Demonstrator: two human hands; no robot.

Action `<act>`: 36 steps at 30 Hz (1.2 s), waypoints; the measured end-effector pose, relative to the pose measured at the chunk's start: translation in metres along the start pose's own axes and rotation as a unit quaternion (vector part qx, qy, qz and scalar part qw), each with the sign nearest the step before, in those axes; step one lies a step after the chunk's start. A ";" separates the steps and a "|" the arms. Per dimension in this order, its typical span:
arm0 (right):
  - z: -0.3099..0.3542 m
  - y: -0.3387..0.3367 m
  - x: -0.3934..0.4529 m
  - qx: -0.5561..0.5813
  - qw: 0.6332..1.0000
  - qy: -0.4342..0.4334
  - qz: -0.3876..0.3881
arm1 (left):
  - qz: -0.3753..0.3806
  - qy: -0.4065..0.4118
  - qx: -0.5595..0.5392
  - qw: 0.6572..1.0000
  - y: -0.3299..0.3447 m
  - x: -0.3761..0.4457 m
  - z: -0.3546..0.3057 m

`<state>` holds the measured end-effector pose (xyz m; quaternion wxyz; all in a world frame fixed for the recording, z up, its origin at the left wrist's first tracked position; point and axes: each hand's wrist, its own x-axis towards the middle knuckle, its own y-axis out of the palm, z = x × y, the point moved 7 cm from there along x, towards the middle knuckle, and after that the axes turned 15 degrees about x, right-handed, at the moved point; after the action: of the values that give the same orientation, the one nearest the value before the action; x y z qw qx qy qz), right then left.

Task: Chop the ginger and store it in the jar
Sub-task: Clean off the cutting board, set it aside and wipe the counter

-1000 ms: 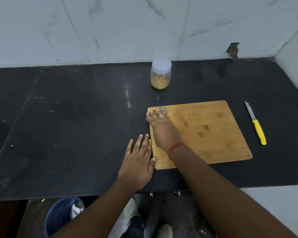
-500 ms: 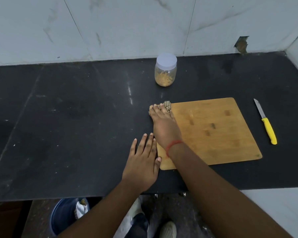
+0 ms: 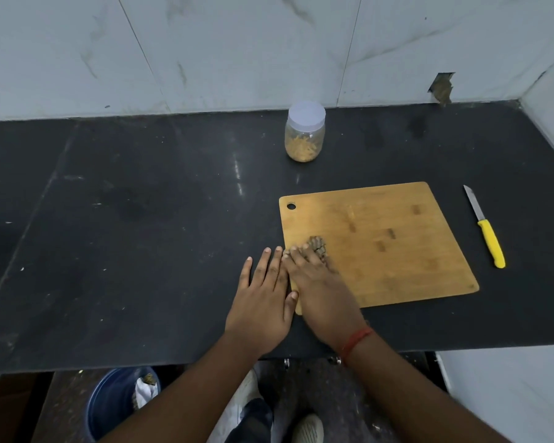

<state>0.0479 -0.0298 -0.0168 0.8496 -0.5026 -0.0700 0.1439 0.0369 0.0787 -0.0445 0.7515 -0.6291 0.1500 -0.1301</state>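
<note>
Two flat hands, left hand (image 3: 263, 302) on counter (image 3: 141, 235), right hand (image 3: 320, 289) fingers straight over scraps (image 3: 318, 245) on cutting board (image 3: 397, 244)

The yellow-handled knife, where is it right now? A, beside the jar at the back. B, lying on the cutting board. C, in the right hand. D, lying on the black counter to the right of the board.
D: the knife lies alone on the black counter, apart from the right edge of the cutting board, while the right hand rests flat on the board's near left part.
</note>
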 end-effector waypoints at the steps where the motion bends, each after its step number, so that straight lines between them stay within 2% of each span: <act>1: -0.002 -0.004 0.009 -0.001 1.000 -0.009 0.002 | 0.000 -0.001 0.001 1.000 0.000 0.000 0.000; 4: -0.027 -0.030 0.057 -0.011 0.993 0.080 -0.082 | 0.004 -0.005 -0.004 1.000 0.002 0.000 0.001; 7: -0.005 -0.015 0.103 -0.044 0.999 -0.011 -0.014 | 0.005 -0.004 -0.016 1.000 0.001 0.001 0.001; 8: -0.009 -0.018 0.113 -0.048 0.999 -0.008 -0.006 | 0.004 0.000 -0.022 1.000 0.000 0.001 0.001; 11: -0.042 -0.036 0.119 -0.042 0.992 0.106 -0.056 | 0.006 0.003 -0.045 0.999 -0.003 -0.001 0.001; 14: -0.037 -0.028 0.114 -0.045 0.995 0.070 -0.049 | 0.018 -0.025 -0.092 0.995 -0.007 0.015 0.005; 16: -0.037 -0.027 0.115 -0.037 0.995 0.085 -0.035 | 0.016 -0.065 -0.127 0.990 -0.012 0.046 0.014; 18: -0.037 -0.028 0.116 -0.032 0.994 0.100 -0.035 | 0.023 -0.073 -0.109 0.991 -0.014 0.076 0.020; 22: -0.054 -0.039 0.117 -0.042 0.998 0.039 -0.018 | 0.005 -0.044 -0.064 0.997 -0.007 0.093 0.022; 25: -0.102 -0.068 0.102 -0.040 0.978 0.171 -0.109 | -0.013 -0.040 -0.066 0.997 -0.003 0.094 0.021; 26: -0.101 -0.068 0.097 -0.037 0.977 0.167 -0.128 | -0.018 -0.039 -0.064 0.997 -0.004 0.094 0.021; 27: -0.092 -0.062 0.093 -0.039 0.985 0.121 -0.118 | -0.021 -0.038 -0.061 0.997 -0.005 0.095 0.021; 29: -0.085 -0.055 0.081 -0.029 0.999 0.017 -0.032 | -0.020 -0.037 -0.056 0.998 -0.004 0.094 0.021; 30: -0.100 -0.065 0.078 -0.024 0.999 0.019 -0.034 | -0.018 -0.038 -0.055 0.998 -0.003 0.093 0.021; 33: -0.157 -0.099 0.061 -0.022 0.971 0.193 -0.138 | -0.017 -0.044 -0.060 0.997 -0.002 0.094 0.021; 34: -0.153 -0.097 0.060 -0.027 0.974 0.177 -0.135 | -0.014 -0.046 -0.062 0.997 -0.002 0.094 0.021; 36: -0.139 -0.080 0.056 -0.033 0.997 0.056 -0.047 | -0.008 -0.043 -0.064 0.997 -0.001 0.095 0.021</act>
<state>0.1514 -0.1642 -0.0156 0.8412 -0.5334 -0.0505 0.0733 0.1324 0.0609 -0.0456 0.7140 -0.6824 0.1209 -0.0993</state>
